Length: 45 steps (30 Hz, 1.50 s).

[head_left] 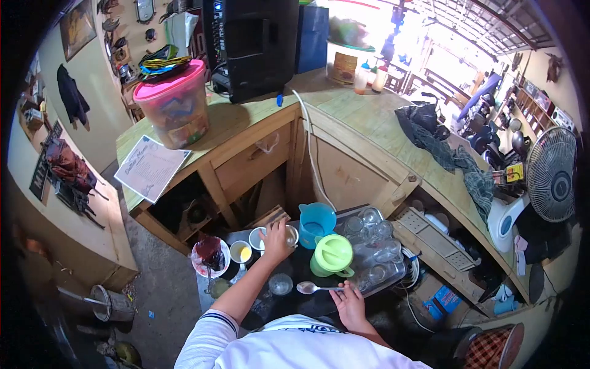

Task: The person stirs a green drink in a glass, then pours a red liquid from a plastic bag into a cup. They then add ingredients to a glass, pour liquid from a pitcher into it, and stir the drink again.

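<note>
My left hand (278, 243) reaches over the far side of the dark tabletop, its fingers curled at the rim of a small cup (292, 237). A white cup (257, 238) stands just left of these fingers. In my right hand (350, 302) is a metal spoon (309, 288), pinched by its handle, the bowl pointing left. Beyond the spoon is a green lidded pitcher (332, 254), with a blue pitcher (318, 222) behind it. A clear glass (280, 284) stands between my arms. Further left, a white mug (241, 252) has something yellow inside.
Upturned glasses (376, 249) crowd a metal tray (396, 275) on the right. A plate (222, 270) with a dark red bag is at the left end. Past the table runs a wooden counter (356, 117) with a pink-lidded tub (174, 104), a black speaker (252, 55) and a fan (550, 175).
</note>
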Tool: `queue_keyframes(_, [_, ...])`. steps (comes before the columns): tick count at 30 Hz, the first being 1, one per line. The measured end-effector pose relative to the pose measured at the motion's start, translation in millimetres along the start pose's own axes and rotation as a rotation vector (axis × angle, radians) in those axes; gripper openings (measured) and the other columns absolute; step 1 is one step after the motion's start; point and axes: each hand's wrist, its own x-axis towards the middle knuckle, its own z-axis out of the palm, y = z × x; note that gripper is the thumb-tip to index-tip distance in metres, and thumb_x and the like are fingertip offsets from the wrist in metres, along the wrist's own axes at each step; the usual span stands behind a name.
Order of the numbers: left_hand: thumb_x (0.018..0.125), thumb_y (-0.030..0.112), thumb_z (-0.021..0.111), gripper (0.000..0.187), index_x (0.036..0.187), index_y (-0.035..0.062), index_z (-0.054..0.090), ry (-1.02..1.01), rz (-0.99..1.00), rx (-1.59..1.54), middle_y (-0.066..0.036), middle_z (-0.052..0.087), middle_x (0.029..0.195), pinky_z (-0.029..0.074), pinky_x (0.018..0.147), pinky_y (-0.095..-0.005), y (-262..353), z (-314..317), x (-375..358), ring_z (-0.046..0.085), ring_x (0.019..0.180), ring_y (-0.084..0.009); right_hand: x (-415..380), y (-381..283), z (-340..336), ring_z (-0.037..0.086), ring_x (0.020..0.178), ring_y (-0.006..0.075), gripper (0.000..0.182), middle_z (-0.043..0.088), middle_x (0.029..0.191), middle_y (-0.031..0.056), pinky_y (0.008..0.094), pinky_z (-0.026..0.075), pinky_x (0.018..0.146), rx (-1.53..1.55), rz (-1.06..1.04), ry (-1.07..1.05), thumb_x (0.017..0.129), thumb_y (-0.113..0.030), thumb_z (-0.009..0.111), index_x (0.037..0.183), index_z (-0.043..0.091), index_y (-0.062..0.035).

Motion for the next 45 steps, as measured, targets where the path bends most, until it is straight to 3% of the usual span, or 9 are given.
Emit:
queue_keyframes(9, [0.053,0.031,0.087,0.101,0.14,0.0164,0.038,-0.144,0.033,0.25,-0.011,0.049,0.132,0.008,0.099,-0.078,-8.4,33.2,7.9,0.032,0.133,-0.036,3.3,-2.0,-26.0,0.062,0.091,0.0192,0.004,0.064,0.091,0.0067,0.0369,0.051,0.095,0.314,0.378,0.06,0.092,-0.009,0.06,0.094,0.062,-0.0061])
queue_keyframes(16, [0.053,0.029,0.087,0.098,0.137,0.0127,0.04,0.025,0.105,0.157,-0.017,0.054,0.12,0.031,0.099,-0.0641,16.5,-40.7,-46.1,0.036,0.13,-0.0352,13.7,-19.0,25.9,0.064,0.091,0.0198,0.008,0.065,0.094,0.0084,0.0327,0.054,0.089,0.429,0.492,0.023,0.09,-0.01,0.062,0.096,0.064,-0.0049])
queue_keyframes(20, [0.07,0.034,0.08,0.075,0.131,0.0051,0.047,-0.3,0.181,-0.566,-0.019,0.054,0.121,0.039,0.1,-0.0383,16.4,-73.3,-103.9,0.049,0.119,-0.0334,11.0,-13.5,58.9,0.062,0.097,0.0213,0.01,0.065,0.1,0.0081,0.033,0.053,0.09,0.43,0.624,-0.099,0.089,-0.012,0.064,0.098,0.066,-0.0085])
queue_keyframes(28, [0.103,0.021,0.034,0.034,0.117,0.0015,0.058,-0.187,-0.385,-1.493,-0.013,0.06,0.122,0.047,0.089,-0.0327,28.3,-76.9,-152.0,0.059,0.104,-0.0184,-9.3,28.5,92.4,0.058,0.094,0.0181,0.018,0.065,0.098,-0.0005,0.0362,0.047,0.09,0.133,0.889,-0.319,0.091,-0.022,0.062,0.108,0.065,-0.0142])
queue_keyframes(30, [0.103,0.024,0.034,0.034,0.098,0.0033,0.061,-0.084,-0.423,-1.589,-0.013,0.062,0.119,0.047,0.087,-0.0311,19.8,-72.9,-155.3,0.059,0.1,-0.0161,-15.0,23.9,94.9,0.058,0.092,0.0159,0.023,0.063,0.098,0.0002,0.0328,0.048,0.087,0.047,0.839,-0.341,0.091,-0.016,0.063,0.113,0.062,-0.0109])
queue_keyframes(33, [0.103,0.026,0.035,0.033,0.089,0.0054,0.058,-0.048,-0.464,-1.466,-0.015,0.062,0.118,0.047,0.086,-0.032,0.8,-73.2,-157.1,0.059,0.099,-0.0192,-1.1,21.1,77.1,0.059,0.09,0.0121,0.029,0.06,0.11,0.0055,0.0236,0.048,0.081,-0.677,-0.24,-0.466,0.089,0.0,0.059,0.117,0.057,-0.0027])
queue_keyframes(36, [0.102,0.024,0.038,0.034,0.082,0.0063,0.059,0.014,-0.473,-1.35,-0.01,0.065,0.109,0.041,0.078,-0.0262,-8.2,-66.9,-161.5,0.053,0.084,-0.0113,10.2,-20.1,77.6,0.044,0.12,0.0356,0.046,0.052,0.122,0.019,0.0434,0.033,0.104,-1.301,-1.168,-0.141,0.082,-0.013,0.067,0.122,0.049,-0.0011])
queue_keyframes(41, [0.102,0.028,0.041,0.035,0.08,0.0085,0.06,-0.025,-0.417,-1.014,-0.001,0.061,0.087,0.036,0.059,-0.024,-39.7,-20.6,-174.1,0.043,0.066,-0.0071,67.8,-11.1,27.0,0.041,0.121,0.0437,0.075,0.045,0.129,0.0258,0.0508,0.032,0.103,-1.485,-0.788,0.149,0.082,-0.038,0.067,0.138,0.033,-0.0011])
queue_keyframes(45, [0.099,0.024,0.043,0.032,0.082,0.0046,0.062,-0.114,-0.539,-0.956,-0.002,0.056,0.079,0.04,0.075,-0.0251,-35.3,-16.5,-178.6,0.05,0.078,-0.0103,63.8,-21.9,39.6,0.048,0.116,0.0454,0.077,0.05,0.124,0.0294,0.0509,0.037,0.099,-1.483,-0.442,0.164,0.083,-0.04,0.066,0.138,0.031,0.0014])
